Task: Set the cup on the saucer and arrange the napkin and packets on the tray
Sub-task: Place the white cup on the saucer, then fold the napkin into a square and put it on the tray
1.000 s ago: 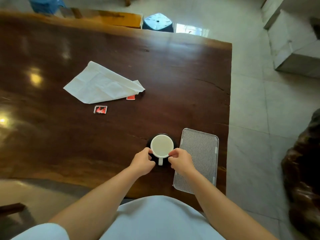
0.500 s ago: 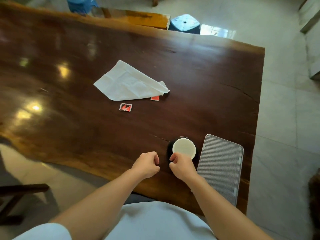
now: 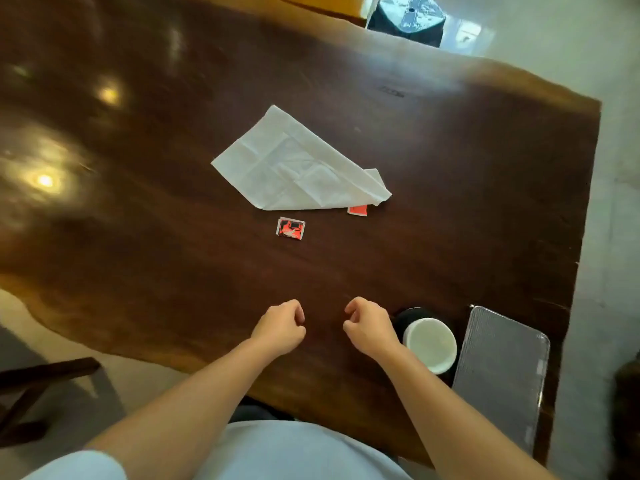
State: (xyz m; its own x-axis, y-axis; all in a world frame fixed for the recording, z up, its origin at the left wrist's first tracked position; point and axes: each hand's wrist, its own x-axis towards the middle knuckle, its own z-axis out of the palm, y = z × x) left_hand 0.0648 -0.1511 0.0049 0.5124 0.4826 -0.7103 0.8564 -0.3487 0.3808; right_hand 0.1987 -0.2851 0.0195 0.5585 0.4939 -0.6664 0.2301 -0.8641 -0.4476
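Observation:
A white cup (image 3: 430,344) stands on a black saucer (image 3: 405,317) near the table's front edge, left of a ribbed silver tray (image 3: 502,372). My right hand (image 3: 370,325) hovers just left of the saucer, fingers curled, holding nothing. My left hand (image 3: 281,325) is a loose fist further left, also with nothing in it. A creased white napkin (image 3: 294,164) lies unfolded mid-table. One red packet (image 3: 291,227) lies just in front of it; a second red packet (image 3: 357,210) peeks out from under the napkin's right corner.
The dark wooden table (image 3: 450,202) ends at the right, just beyond the tray, with tiled floor past it. A dark stool (image 3: 407,15) stands beyond the far edge. A dark chair part (image 3: 38,375) shows at lower left.
Both hands let go of the cup and drew back to the left; the cup stays on the saucer. The view swung left, putting the napkin and packets nearer the centre.

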